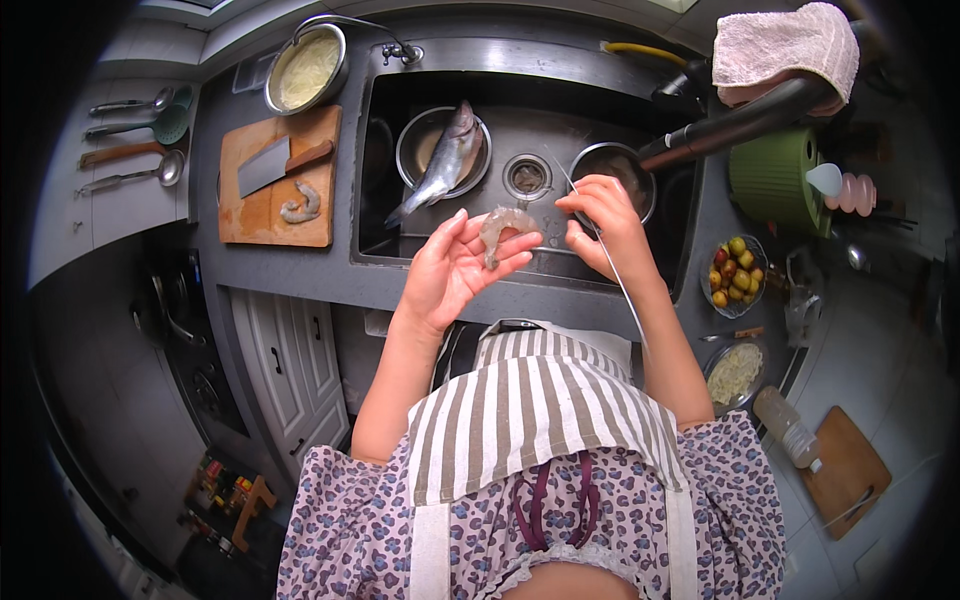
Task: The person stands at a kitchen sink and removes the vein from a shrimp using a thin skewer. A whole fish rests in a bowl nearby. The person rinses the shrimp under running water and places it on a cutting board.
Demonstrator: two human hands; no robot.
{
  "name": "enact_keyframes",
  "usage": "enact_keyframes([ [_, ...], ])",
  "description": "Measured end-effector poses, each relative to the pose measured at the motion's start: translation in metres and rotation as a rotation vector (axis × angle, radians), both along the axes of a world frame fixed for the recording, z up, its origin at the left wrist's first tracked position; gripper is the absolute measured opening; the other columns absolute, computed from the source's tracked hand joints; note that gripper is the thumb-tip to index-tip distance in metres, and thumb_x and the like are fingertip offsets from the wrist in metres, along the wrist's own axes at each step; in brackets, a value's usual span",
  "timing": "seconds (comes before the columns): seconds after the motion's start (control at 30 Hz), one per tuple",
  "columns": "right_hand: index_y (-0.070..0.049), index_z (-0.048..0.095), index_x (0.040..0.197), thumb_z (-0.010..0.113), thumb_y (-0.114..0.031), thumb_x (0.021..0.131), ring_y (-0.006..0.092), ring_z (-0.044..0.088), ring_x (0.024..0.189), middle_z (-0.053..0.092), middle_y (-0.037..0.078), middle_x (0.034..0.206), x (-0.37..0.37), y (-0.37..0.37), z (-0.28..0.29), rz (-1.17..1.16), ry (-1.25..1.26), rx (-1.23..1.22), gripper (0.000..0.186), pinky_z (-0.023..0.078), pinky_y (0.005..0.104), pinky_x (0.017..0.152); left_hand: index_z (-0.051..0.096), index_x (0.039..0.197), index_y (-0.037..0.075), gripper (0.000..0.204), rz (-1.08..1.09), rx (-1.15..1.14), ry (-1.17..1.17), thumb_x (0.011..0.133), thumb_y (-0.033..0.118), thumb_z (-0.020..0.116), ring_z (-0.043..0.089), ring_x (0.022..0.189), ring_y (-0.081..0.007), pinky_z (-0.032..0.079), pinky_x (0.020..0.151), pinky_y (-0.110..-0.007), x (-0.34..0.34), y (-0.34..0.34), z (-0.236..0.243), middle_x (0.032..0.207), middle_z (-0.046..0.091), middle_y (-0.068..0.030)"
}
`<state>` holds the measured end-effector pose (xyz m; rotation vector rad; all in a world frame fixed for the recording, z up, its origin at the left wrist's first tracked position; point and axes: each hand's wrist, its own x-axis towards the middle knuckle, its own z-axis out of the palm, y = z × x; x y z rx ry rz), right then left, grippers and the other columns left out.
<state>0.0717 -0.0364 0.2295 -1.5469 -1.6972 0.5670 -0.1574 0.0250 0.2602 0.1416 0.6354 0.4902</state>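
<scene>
A pale raw shrimp (503, 229) lies across the fingers of my left hand (455, 268), held over the front edge of the dark sink (376, 160). My right hand (606, 222) sits just right of it, pinching a long thin skewer (615, 270) that slants down past my wrist. Its tip points up toward the sink drain (527, 177). Behind the shrimp, a whole silver fish (443, 165) rests across a metal bowl (412, 150) in the sink.
A wooden board (250, 215) left of the sink carries a cleaver (270, 166) and a peeled shrimp (301, 206). A metal pot (306, 70) stands behind it. A pan (612, 165) sits in the sink's right side. A bowl of small fruits (736, 275) stands on the right counter.
</scene>
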Motion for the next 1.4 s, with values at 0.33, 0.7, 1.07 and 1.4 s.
enact_keyframes([
  [0.33, -0.005, 0.064, 0.067, 0.075, -0.023, 0.070, 0.0275, 0.057, 0.096, 0.065, 0.008, 0.083, 0.002, -0.022, -0.118, -0.041, -0.108, -0.284, 0.021, 0.046, 0.0405, 0.079, 0.038, 0.135, -0.011, 0.048, 0.098, 0.074, 0.049, 0.102, 0.024, 0.033, 0.043, 0.131, -0.0387, 0.041, 0.108, -0.046, -0.005, -0.005, 0.007, 0.136, 0.046, -0.0264],
  [0.7, -0.004, 0.060, 0.124, 0.059, -0.014, 0.082, 0.0257, 0.057, 0.118, 0.064, 0.014, 0.120, -0.003, -0.031, -0.112, -0.050, 0.549, -0.597, 0.044, 0.041, 0.0373, 0.103, 0.061, 0.111, 0.001, 0.023, 0.001, 0.293, 0.529, 0.094, 0.016, 0.061, 0.065, 0.092, -0.0137, 0.055, 0.081, -0.028, -0.004, -0.015, -0.046, 0.097, 0.067, -0.0083],
  [1.07, 0.000, 0.059, 0.125, 0.057, -0.014, 0.087, 0.0231, 0.058, 0.116, 0.063, 0.012, 0.122, -0.002, -0.030, -0.084, 0.039, -0.017, -0.429, 0.040, 0.046, 0.0362, 0.097, 0.058, 0.110, -0.002, 0.031, 0.115, -0.227, 0.171, 0.097, 0.021, 0.044, 0.061, 0.096, -0.0232, 0.050, 0.090, -0.038, 0.004, -0.013, -0.063, 0.104, 0.067, -0.0127],
  [1.4, 0.000, 0.055, 0.129, 0.061, -0.011, 0.090, 0.0146, 0.061, 0.098, 0.059, 0.012, 0.128, -0.020, -0.014, -0.030, 0.003, 1.044, -0.526, 0.041, 0.049, 0.0275, 0.084, 0.055, 0.103, 0.001, 0.030, -0.119, -0.393, -0.290, 0.098, 0.024, 0.037, 0.048, 0.074, -0.0184, 0.044, 0.070, -0.030, 0.001, -0.019, -0.065, 0.074, 0.051, -0.0033],
])
